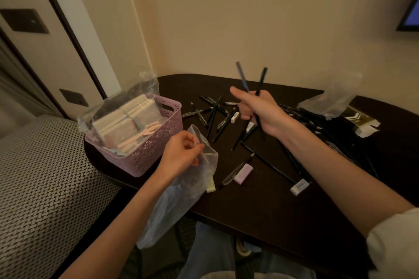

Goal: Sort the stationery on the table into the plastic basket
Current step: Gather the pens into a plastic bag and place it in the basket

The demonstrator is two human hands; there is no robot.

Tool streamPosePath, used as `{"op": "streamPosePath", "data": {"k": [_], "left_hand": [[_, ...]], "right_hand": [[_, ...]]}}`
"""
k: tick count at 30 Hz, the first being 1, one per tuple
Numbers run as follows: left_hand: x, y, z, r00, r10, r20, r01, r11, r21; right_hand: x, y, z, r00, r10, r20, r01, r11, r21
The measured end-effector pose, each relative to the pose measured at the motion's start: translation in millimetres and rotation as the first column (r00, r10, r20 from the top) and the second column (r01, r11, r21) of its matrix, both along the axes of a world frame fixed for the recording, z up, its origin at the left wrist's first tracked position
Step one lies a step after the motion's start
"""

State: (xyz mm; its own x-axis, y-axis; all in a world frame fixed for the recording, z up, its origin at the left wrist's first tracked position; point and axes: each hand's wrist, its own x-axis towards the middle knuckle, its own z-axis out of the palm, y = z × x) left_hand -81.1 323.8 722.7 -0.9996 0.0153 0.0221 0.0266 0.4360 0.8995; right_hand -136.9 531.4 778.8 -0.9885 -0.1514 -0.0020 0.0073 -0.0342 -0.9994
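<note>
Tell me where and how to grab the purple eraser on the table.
Take the purple eraser across its two long sides, coming straight down from above. It lies flat on the table, a small block, with a pen close along its left side, so pinch at the end farther from the pen.

The basket (145,142) sits left of the left hand (181,154); loose pens (213,118) lie under the right hand (258,111) (erasers (243,173) nearer), on the table (260,210).

Brightness: dim, warm yellowish room light
Bench (260,210): near-black, swallowing dark pens beyond the fingers (246,113)
Glare: soft sheen on clear plastic bag (186,192) below the left fingers
Blur: slight motion smear on raised pens (251,81)
Edges: wide-angle bending, walls lean
</note>
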Motion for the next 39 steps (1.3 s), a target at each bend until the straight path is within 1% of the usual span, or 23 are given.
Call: {"op": "streamPosePath", "data": {"k": [1, 2, 3, 4, 5, 6, 7, 8, 9, 11, 15, 18, 20, 23, 28, 30, 33, 34, 36, 37, 38, 39], "left_hand": [[-0.3, 1.3, -0.2, 1.0, -0.009, 0.001, 0.009, 1.0, -0.001], [-0.2, 2.3, -0.1, 1.0, -0.017, 0.001, 0.017, 1.0, -0.002], [-0.2, 3.0, 0.2, 1.0, -0.022, 0.001, 0.022, 1.0, -0.002], [-0.1, 3.7, 1.1, 1.0, -0.026, 0.0, 0.026, 1.0, 0.001], [0.2, 4.3, 2.1, 1.0, -0.032, -0.002, 0.032, 0.999, 0.003], [0.2, 4.5, 3.6, 0.999, -0.038, -0.006, 0.038, 0.999, 0.004], [0.6, 5.1, 4.3, 0.999, -0.046, -0.009, 0.046, 0.999, 0.005], [0.8, 5.6, 5.3, 0.999, -0.052, -0.013, 0.052, 0.999, 0.005], [0.8, 5.7, 6.3, 0.998, -0.057, -0.017, 0.057, 0.998, 0.006], [0.7, 6.4, 7.5, 0.998, -0.062, -0.02, 0.062, 0.998, 0.01], [0.6, 7.4, 9.0, 0.997, -0.066, -0.031, 0.066, 0.998, 0.011], [0.5, 7.1, 10.0, 0.997, -0.066, -0.032, 0.068, 0.997, 0.043], [0.5, 6.8, 11.5, 0.997, -0.073, -0.025, 0.075, 0.993, 0.095], [-0.5, 7.8, 13.5, 0.997, -0.069, -0.042, 0.075, 0.986, 0.151], [-7.3, 11.4, 9.9, 0.998, -0.028, -0.052, 0.038, 0.981, 0.19], [-9.0, 13.1, 7.9, 0.998, -0.035, -0.048, 0.044, 0.98, 0.195], [-9.4, 16.7, 7.1, 0.997, -0.06, -0.04, 0.067, 0.976, 0.205], [-9.4, 17.8, 7.3, 0.997, -0.067, -0.041, 0.074, 0.974, 0.213], [-9.7, 19.9, 7.2, 0.996, -0.072, -0.047, 0.081, 0.972, 0.219], [-10.2, 20.8, 6.9, 0.996, -0.072, -0.049, 0.081, 0.973, 0.218], [-10.8, 22.2, 6.4, 0.996, -0.071, -0.048, 0.08, 0.973, 0.217], [-11.2, 23.1, 6.2, 0.996, -0.072, -0.044, 0.079, 0.973, 0.219]], "right_hand": [[-0.2, -2.2, 3.5, 0.995, 0.025, 0.096, -0.006, 0.981, -0.196], [0.1, -4.2, 6.4, 0.986, 0.052, 0.161, 0.008, 0.937, -0.35], [0.1, -6.0, 9.1, 0.982, 0.049, 0.183, 0.038, 0.897, -0.44], [0.4, -8.2, 12.4, 0.981, 0.026, 0.19, 0.072, 0.869, -0.49], [0.6, -9.2, 14.1, 0.985, -0.008, 0.171, 0.09, 0.876, -0.473], [2.8, -11.1, 16.6, 0.989, -0.044, 0.139, 0.096, 0.916, -0.391], [4.9, -12.1, 16.8, 0.994, -0.064, 0.093, 0.087, 0.961, -0.263], [7.6, -13.4, 16.7, 0.996, -0.065, 0.055, 0.073, 0.986, -0.15], [8.8, -14.5, 15.6, 0.998, -0.052, 0.033, 0.054, 0.996, -0.076], [12.8, -16.9, 14.8, 1.0, -0.008, 0.004, 0.008, 1.0, -0.011], [14.6, -22.3, 8.7, 0.998, 0.035, -0.052, -0.028, 0.992, 0.121], [15.4, -22.1, 4.6, 0.995, 0.082, -0.049, -0.07, 0.978, 0.198], [15.9, -21.6, 1.4, 0.99, 0.14, -0.01, -0.133, 0.959, 0.25], [15.8, -24.3, -6.0, 0.976, 0.204, 0.073, -0.216, 0.933, 0.287], [17.2, -25.0, -18.4, 0.968, 0.215, 0.129, -0.24, 0.94, 0.242], [15.9, -22.3, -21.5, 0.973, 0.178, 0.148, -0.207, 0.955, 0.213], [12.1, -17.2, -23.6, 0.986, 0.067, 0.154, -0.096, 0.977, 0.191], [11.9, -15.8, -22.8, 0.984, 0.064, 0.167, -0.094, 0.98, 0.175], [13.0, -12.7, -20.4, 0.967, 0.155, 0.2, -0.188, 0.969, 0.158], [14.0, -11.1, -19.4, 0.957, 0.208, 0.204, -0.245, 0.953, 0.177], [14.1, -8.5, -19.1, 0.952, 0.236, 0.193, -0.277, 0.936, 0.22], [13.6, -5.2, -19.5, 0.96, 0.228, 0.162, -0.266, 0.923, 0.278]]}}
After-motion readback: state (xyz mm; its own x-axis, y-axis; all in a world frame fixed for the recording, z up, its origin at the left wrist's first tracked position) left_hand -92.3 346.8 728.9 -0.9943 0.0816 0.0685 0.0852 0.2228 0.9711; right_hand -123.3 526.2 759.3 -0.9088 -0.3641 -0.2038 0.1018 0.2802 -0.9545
